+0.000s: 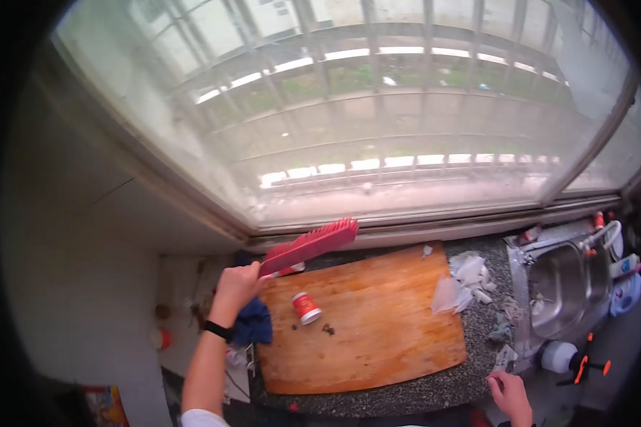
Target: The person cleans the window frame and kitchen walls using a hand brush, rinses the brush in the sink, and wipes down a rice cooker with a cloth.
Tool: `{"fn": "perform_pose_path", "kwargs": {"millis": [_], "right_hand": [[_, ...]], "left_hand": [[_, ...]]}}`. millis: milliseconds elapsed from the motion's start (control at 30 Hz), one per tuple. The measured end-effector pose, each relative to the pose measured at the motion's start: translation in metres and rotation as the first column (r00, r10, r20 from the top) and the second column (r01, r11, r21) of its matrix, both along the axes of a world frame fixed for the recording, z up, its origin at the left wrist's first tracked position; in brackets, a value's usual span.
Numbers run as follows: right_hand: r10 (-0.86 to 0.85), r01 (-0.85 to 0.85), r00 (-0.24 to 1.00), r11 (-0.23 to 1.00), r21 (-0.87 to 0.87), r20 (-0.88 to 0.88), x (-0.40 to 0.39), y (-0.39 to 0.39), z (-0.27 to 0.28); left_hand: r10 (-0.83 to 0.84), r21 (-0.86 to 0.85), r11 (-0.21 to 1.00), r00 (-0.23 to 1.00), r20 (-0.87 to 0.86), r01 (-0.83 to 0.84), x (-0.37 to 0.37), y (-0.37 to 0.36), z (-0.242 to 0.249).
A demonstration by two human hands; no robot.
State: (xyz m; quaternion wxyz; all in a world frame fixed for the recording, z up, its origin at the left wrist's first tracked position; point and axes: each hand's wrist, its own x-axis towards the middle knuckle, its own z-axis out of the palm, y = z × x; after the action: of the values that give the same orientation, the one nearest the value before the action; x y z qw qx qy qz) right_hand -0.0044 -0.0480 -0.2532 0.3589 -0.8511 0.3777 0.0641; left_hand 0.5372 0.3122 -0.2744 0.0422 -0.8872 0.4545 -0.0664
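My left hand (236,288) is closed round the handle of a red brush (310,249), raised over the back left of a wooden board (392,320). The brush's bristles point up toward the window. Below it a red and white can (306,308) lies tipped on the board, with dark crumbs (328,329) beside it. Another red and white item shows partly behind the brush. My right hand (511,397) is low at the right, off the board's corner, its fingers curled in; what they hold, if anything, I cannot make out. A white patterned piece (504,357) lies just beyond its fingertips.
A dark blue cloth (253,324) lies at the board's left edge. White plastic bags (466,281) overlap its right edge. Farther right are a steel sink (557,285) and a white spray bottle (559,356) with a black and orange head. A barred window (377,114) rises behind the counter.
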Motion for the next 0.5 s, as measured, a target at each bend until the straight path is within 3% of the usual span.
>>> {"fn": "perform_pose_path", "kwargs": {"millis": [67, 167, 400, 500], "right_hand": [[-0.038, 0.038, 0.999, 0.999, 0.012, -0.005, 0.002, -0.003, -0.002], [-0.056, 0.055, 0.997, 0.998, -0.029, -0.049, 0.004, -0.005, -0.003], [-0.085, 0.087, 0.993, 0.996, 0.03, -0.081, 0.003, -0.009, -0.003], [-0.167, 0.176, 0.979, 0.982, 0.066, -0.116, 0.001, -0.007, -0.018]], "left_hand": [[-0.139, 0.031, 0.99, 0.989, 0.059, 0.137, 0.029, -0.007, -0.016], [-0.215, 0.103, 0.973, 0.974, 0.068, 0.207, 0.052, -0.032, -0.024], [-0.213, -0.034, 0.976, 0.973, 0.089, 0.217, 0.069, -0.057, -0.035], [-0.183, -0.13, 0.975, 0.983, -0.006, 0.181, 0.069, -0.06, -0.04]]}}
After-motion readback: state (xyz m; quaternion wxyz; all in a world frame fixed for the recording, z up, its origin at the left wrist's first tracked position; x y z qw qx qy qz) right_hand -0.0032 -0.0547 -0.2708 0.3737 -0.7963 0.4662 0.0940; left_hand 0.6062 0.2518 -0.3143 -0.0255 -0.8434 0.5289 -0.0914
